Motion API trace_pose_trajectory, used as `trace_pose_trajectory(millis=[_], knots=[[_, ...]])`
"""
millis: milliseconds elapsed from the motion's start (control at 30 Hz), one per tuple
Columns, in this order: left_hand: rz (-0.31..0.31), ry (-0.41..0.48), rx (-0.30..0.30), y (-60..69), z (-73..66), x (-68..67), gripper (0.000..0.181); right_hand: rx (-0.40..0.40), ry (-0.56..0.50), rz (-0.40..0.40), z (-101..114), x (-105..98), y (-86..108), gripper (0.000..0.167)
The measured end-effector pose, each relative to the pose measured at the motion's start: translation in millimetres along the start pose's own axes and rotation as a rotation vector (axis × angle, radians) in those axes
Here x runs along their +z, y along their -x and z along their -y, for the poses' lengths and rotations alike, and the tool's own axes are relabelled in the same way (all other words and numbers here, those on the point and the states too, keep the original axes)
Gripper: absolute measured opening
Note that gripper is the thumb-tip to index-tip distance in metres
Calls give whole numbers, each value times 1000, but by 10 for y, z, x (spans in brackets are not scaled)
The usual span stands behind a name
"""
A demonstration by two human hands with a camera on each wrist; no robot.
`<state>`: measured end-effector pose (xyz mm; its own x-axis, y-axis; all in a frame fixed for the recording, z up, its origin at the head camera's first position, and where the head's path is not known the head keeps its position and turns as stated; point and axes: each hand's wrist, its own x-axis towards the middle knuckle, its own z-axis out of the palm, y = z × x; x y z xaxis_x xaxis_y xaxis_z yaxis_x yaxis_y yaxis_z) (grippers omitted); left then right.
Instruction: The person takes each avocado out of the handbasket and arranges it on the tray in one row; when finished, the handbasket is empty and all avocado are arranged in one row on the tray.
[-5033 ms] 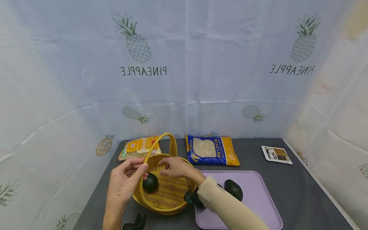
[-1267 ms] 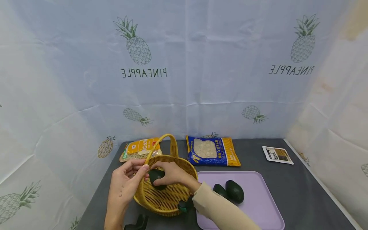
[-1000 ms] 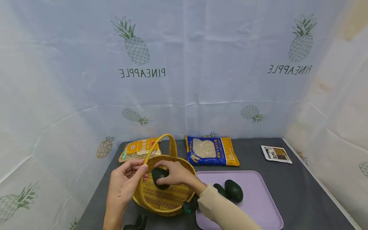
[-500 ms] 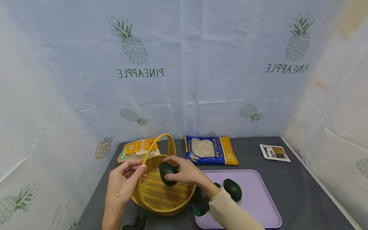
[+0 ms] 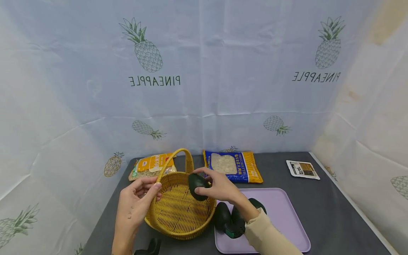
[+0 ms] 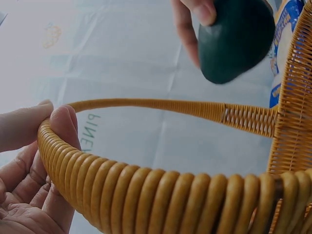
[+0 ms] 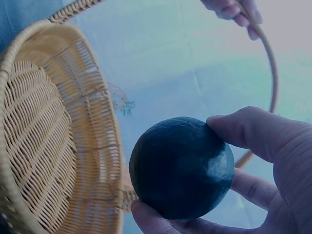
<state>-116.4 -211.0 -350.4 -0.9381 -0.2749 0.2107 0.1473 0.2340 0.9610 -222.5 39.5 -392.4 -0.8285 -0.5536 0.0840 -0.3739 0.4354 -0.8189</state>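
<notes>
My left hand point(image 5: 135, 202) pinches the arched handle of a yellow wicker basket point(image 5: 181, 230) between thumb and fingers; in the left wrist view the thumb and index finger point(image 6: 63, 124) close on the wrapped handle. My right hand point(image 5: 223, 186) holds a dark green avocado point(image 5: 197, 186) above the right side of the basket, thumb on one side and fingers on the other. From the right wrist, the avocado point(image 7: 180, 170) appears apart from the woven basket wall. No fruit shows on the basket's visible floor. Other avocados point(image 5: 222, 215) lie on a lilac tray point(image 5: 287, 219), partly hidden by the right forearm.
Behind the basket lies an orange food packet point(image 5: 154, 164). A blue and yellow pasta bag point(image 5: 232, 166) sits behind the tray, and a small white pouch point(image 5: 302, 169) lies far right. A printed cloth point(image 5: 204, 88) hangs along the back of the dark grey table point(image 5: 334, 216).
The right hand took the avocado from the left inside of the basket, then raised it and carried it rightward toward the rim. The left hand stays on the handle.
</notes>
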Motion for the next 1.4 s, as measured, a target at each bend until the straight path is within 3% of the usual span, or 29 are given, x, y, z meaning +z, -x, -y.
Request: trace_pose_trajectory(millis=[500,633,1067,1400], knots=[[-1,-9,13,-6,-4,-9,24,57,-99,-117,-96,-436,249,58],[-5,-16,13,-5,-11,-8,23,71,-89,-137,-171,-538,331,59],[-6,-29,8,-16,-17,-4,22,229,47,-239,-445,-833,682,60],[2,-22,8,-14,-4,-5,24,343,86,-297,-734,-942,1018,63]])
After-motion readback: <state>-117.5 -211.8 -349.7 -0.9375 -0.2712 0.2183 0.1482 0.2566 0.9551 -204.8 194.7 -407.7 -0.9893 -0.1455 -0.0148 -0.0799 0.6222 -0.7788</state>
